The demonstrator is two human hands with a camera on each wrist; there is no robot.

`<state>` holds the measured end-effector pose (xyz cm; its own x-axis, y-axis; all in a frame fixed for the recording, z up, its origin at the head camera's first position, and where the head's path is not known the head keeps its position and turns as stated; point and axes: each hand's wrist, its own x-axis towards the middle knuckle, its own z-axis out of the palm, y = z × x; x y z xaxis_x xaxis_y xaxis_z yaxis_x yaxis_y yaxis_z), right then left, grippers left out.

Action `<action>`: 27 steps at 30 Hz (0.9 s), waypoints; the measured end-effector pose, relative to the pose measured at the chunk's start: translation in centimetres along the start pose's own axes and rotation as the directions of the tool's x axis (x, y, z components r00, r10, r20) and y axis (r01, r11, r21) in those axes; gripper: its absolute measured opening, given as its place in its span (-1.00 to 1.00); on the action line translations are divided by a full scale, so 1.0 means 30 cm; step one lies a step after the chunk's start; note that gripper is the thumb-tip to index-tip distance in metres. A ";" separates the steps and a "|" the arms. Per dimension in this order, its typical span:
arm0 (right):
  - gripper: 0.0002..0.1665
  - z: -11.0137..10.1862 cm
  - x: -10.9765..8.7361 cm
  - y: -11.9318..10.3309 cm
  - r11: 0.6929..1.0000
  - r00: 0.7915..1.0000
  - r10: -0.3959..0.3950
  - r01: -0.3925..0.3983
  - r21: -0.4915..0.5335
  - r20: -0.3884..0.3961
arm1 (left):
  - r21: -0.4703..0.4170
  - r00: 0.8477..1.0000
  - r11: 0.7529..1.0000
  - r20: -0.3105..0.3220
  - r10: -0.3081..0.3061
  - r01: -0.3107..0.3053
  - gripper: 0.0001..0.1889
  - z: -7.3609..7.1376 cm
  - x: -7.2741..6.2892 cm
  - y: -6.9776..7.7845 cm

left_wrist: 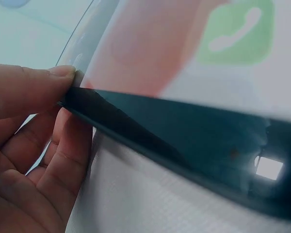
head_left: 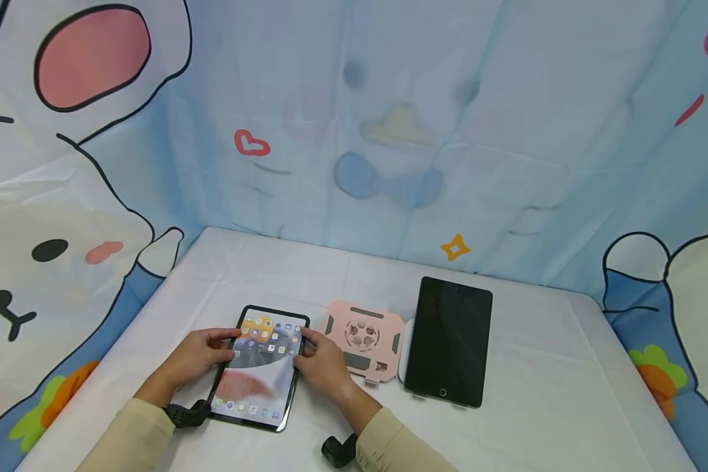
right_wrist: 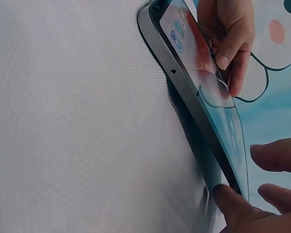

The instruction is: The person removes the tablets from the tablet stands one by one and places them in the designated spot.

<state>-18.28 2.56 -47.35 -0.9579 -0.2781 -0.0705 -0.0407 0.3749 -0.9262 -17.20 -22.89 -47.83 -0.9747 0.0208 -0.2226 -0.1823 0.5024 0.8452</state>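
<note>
A tablet (head_left: pixel 262 367) with its screen lit and showing app icons is in front of me, its far end tipped slightly to the right. My left hand (head_left: pixel 197 354) grips its left edge. In the left wrist view the thumb (left_wrist: pixel 43 85) presses on the rim from above, and curled fingers (left_wrist: pixel 70 141) sit beneath. At the opposite edge my right hand (head_left: pixel 324 367) holds the tablet near its upper right. The right wrist view has one fingertip (right_wrist: pixel 225 194) against the side and the thumb (right_wrist: pixel 274 154) over the screen. A shadow gap shows under that side.
Just right of the lit tablet lies a pink stand (head_left: pixel 364 341) with a football-pattern cutout. Beyond it a second tablet (head_left: pixel 448 344), dark-screened with a home button, leans over a white stand (head_left: pixel 405 360). A cartoon-print curtain (head_left: pixel 307 164) surrounds the white table (head_left: pixel 543 393).
</note>
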 end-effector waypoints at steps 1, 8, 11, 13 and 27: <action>-0.32 0.000 0.000 0.000 1.000 1.000 0.000 0.000 0.000 0.004 | 0.000 1.000 1.000 0.001 0.000 0.000 -0.56 0.000 0.000 0.000; -0.30 -0.001 -0.005 -0.010 0.999 0.999 0.012 -0.011 -0.036 0.030 | 0.008 1.000 1.000 -0.009 0.002 -0.002 -0.53 0.004 0.001 -0.001; -0.29 0.000 -0.010 -0.014 0.999 0.999 0.005 -0.003 -0.053 0.035 | 0.011 1.000 1.000 -0.014 0.005 -0.005 -0.52 0.004 0.002 0.001; -0.29 0.000 -0.012 -0.017 0.998 0.999 -0.003 0.005 -0.059 0.038 | 0.020 1.000 1.000 -0.015 0.008 -0.007 -0.51 0.004 0.000 0.002; -0.24 -0.001 -0.018 -0.020 0.995 0.998 -0.020 0.025 -0.092 0.062 | 0.067 1.000 0.998 -0.027 0.004 -0.002 -0.49 0.005 0.003 0.009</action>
<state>-17.76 2.51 -46.73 -0.9374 -0.3400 -0.0752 -0.0909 0.4473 -0.8897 -17.31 -22.64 -47.70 -0.9786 -0.0006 -0.2059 -0.1710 0.5595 0.8110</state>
